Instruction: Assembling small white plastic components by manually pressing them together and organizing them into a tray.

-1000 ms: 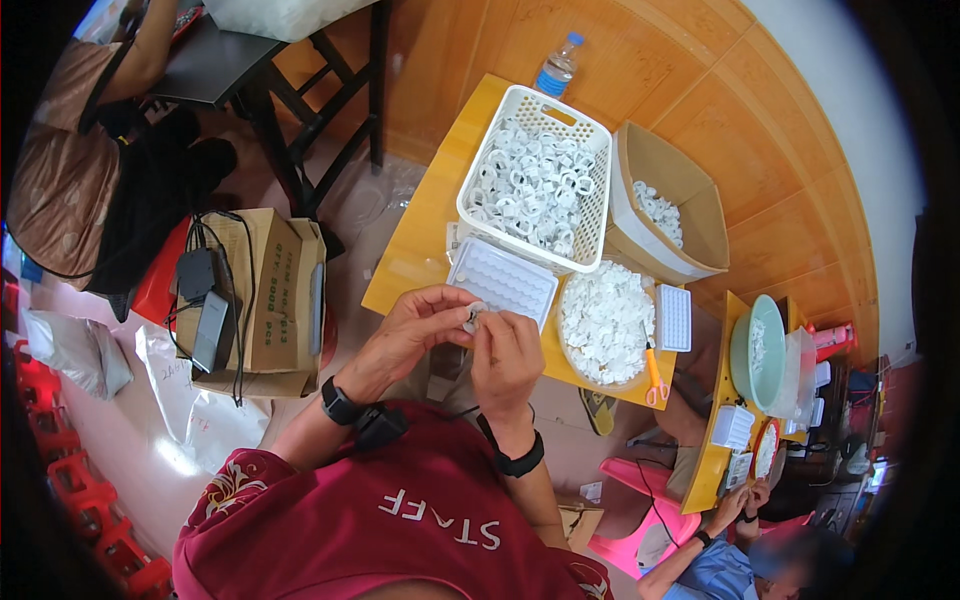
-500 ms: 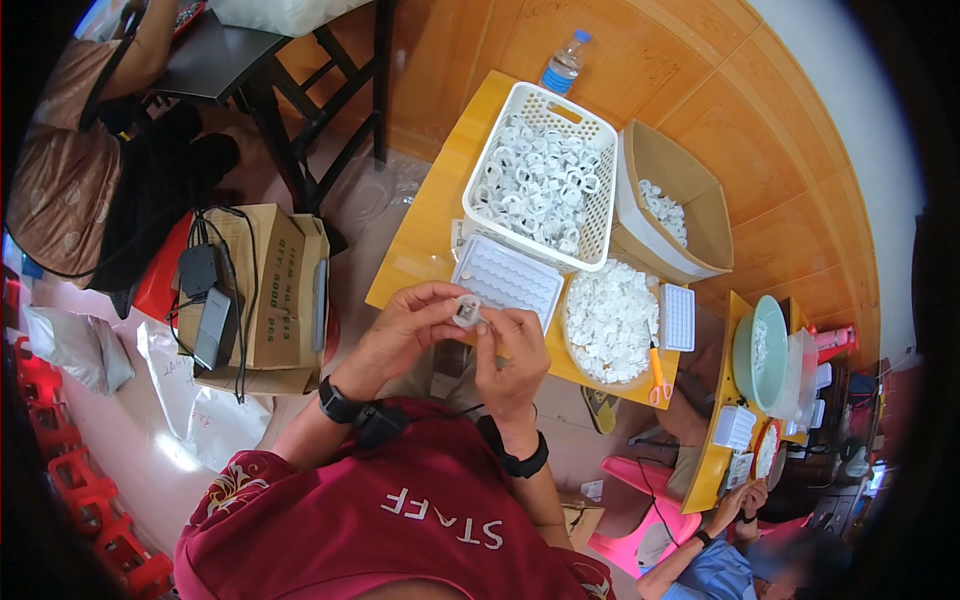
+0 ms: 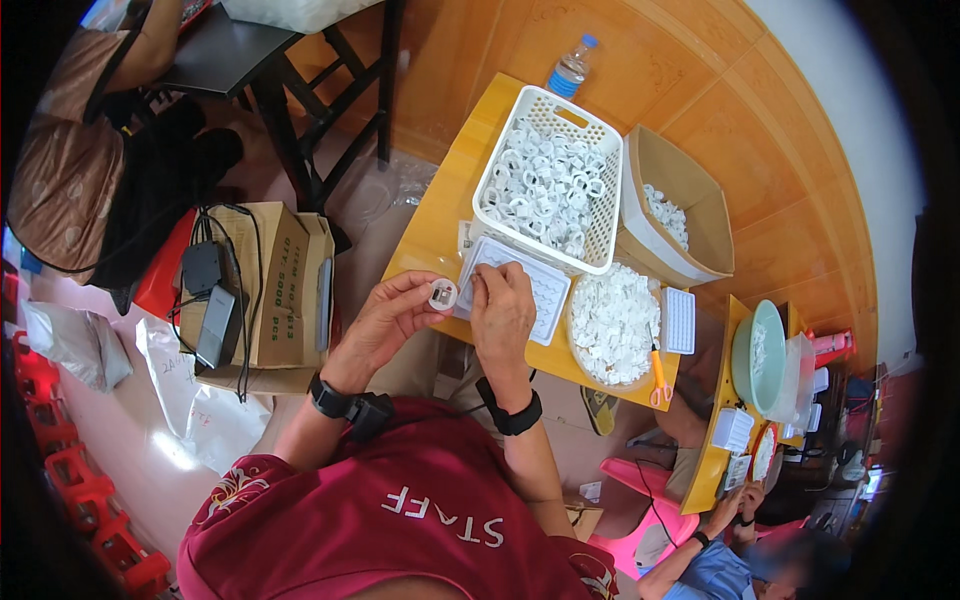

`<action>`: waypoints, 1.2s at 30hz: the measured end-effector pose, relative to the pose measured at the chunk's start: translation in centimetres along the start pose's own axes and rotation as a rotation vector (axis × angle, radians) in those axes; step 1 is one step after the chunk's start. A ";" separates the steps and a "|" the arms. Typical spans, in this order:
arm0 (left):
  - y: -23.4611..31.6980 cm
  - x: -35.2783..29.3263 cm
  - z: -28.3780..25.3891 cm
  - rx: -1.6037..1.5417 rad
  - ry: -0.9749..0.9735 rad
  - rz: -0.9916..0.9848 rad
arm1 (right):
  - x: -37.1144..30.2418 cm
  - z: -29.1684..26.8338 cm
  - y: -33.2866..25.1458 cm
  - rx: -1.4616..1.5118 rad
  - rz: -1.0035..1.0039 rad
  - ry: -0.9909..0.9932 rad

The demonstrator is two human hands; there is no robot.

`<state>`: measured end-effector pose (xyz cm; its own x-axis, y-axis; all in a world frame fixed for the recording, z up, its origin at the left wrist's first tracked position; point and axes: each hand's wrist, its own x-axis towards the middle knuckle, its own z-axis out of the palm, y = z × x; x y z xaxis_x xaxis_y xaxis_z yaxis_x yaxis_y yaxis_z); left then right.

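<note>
My right hand just left the ring, now over the tray; can't tell if it's pinching anything. Left hand alone grips the ring, beside the tray, so the hold's one-handed.

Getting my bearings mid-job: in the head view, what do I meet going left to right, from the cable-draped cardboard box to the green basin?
Cable-draped cardboard box → left hand → small round white piece in its fingers → right hand → pile of white parts → small white tray → green basin.
</note>
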<state>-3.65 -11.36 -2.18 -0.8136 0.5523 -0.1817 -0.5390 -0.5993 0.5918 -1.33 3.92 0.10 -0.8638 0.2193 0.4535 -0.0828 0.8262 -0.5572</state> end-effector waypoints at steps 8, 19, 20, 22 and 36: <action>-0.2 0.1 0.6 0.019 -0.020 -0.016 | 0.1 -0.3 0.5 0.052 -0.072 -0.007; -1.4 0.3 2.7 0.068 -0.074 -0.071 | -2.7 -3.4 -1.3 0.195 -0.151 0.131; -1.4 0.3 2.9 0.077 -0.076 -0.069 | -2.9 -3.5 -1.1 0.193 -0.147 0.134; -1.6 0.3 2.9 0.089 -0.074 -0.067 | -3.2 -3.5 -0.9 0.238 -0.116 0.146; -1.5 0.3 4.2 0.207 -0.115 -0.058 | -3.2 -4.7 0.1 0.354 -0.036 0.075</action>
<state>-2.16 -7.80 0.15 -0.7461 0.6517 -0.1361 -0.5182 -0.4402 0.7333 3.81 5.77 1.84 -0.8195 0.2416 0.5196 -0.2905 0.6064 -0.7402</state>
